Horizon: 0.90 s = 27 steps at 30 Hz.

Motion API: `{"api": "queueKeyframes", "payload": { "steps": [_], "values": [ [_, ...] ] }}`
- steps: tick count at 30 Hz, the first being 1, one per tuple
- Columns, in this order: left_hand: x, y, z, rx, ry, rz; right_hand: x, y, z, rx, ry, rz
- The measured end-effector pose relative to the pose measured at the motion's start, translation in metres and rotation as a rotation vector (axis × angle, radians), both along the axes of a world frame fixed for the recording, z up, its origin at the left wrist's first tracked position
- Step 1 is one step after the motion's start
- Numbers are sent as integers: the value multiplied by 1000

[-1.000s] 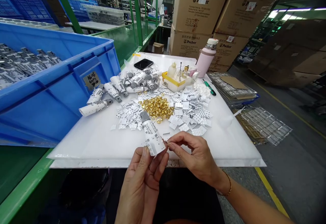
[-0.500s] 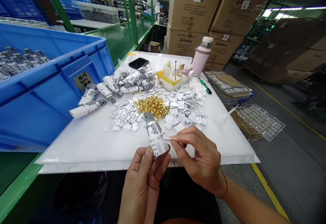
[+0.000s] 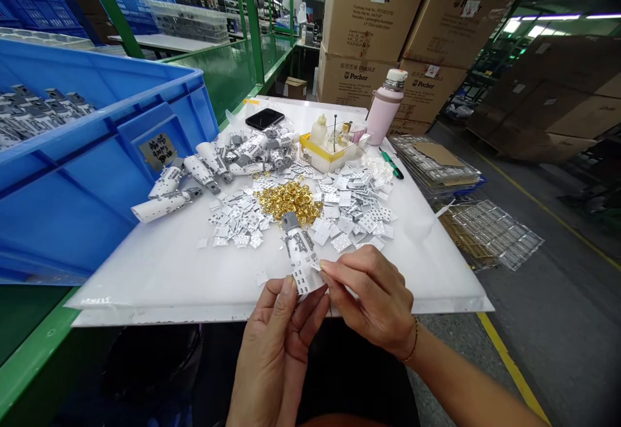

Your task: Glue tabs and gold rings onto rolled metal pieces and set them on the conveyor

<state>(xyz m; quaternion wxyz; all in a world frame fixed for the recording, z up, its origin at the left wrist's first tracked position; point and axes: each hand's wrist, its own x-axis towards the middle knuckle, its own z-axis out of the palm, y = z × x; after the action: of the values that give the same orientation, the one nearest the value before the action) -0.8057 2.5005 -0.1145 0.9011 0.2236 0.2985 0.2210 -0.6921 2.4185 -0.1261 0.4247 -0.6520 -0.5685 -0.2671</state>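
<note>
My left hand (image 3: 279,330) grips the lower end of a white and grey curved model part (image 3: 299,255) between thumb and fingers, its grey end pointing away from me. My right hand (image 3: 371,297) is closed in a pinch at the part's right side. A small white piece (image 3: 316,266) shows at its fingertips, touching or nearly touching the part; most of it is hidden. Just beyond lies a heap of small gold rings (image 3: 291,200). Small white perforated plates lie in a left pile (image 3: 237,220) and a right pile (image 3: 356,207).
Several similar model parts (image 3: 252,149) lie at the back left, near a black phone (image 3: 264,118). A blue crate (image 3: 97,187) stands left. A yellow-edged tray (image 3: 323,158) with bottles, a pink flask (image 3: 385,110) and a green pen (image 3: 391,164) are at the back. Cartons (image 3: 373,19) rise behind.
My right fingertips have brought the small white piece closer against the part's side. The part has shifted slightly right in my left hand.
</note>
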Motion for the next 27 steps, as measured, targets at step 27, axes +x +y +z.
{"api": "queueKeyframes", "payload": {
  "steps": [27],
  "values": [
    [0, 2, -2, 123, 39, -10, -1, 0, 3, -8, 334, 211]
  ]
}}
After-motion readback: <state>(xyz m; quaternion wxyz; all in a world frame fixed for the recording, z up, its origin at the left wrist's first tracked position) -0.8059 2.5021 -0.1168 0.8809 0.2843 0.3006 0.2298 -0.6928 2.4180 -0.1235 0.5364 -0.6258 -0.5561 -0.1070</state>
